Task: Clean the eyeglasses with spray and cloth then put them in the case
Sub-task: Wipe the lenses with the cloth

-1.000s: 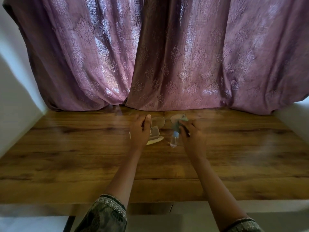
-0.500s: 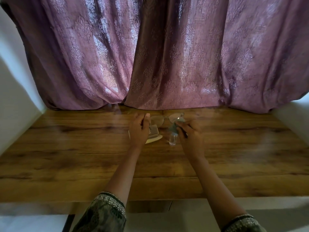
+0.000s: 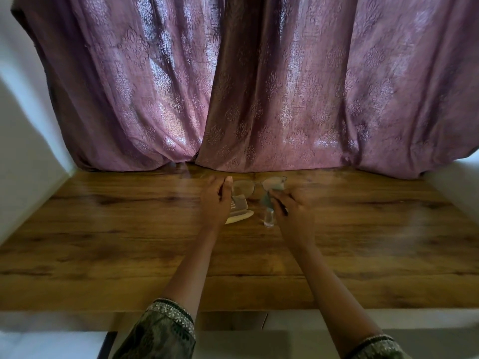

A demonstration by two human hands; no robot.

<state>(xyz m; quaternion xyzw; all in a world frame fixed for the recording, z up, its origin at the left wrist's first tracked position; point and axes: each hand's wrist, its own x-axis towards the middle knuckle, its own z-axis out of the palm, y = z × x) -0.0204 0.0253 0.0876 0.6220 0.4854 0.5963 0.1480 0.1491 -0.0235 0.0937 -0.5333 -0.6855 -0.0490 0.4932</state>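
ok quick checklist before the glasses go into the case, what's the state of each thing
1. Eyeglasses held: ok, left hand grips one end.
2. Cloth on lens: ok, right hand presses it to one lens.
3. Other lens wiped: cannot tell.
4. Case open: ok, it appears open on the table by the left hand.
5. Spray bottle clear of the case: ok, upright beside it.

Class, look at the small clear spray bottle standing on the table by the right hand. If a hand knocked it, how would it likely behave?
The spray bottle stands upright, narrow and tall for its base, so it would probably tip easily. It looks small and clear, likely light. Being round, it may roll across the smooth wooden table once down.
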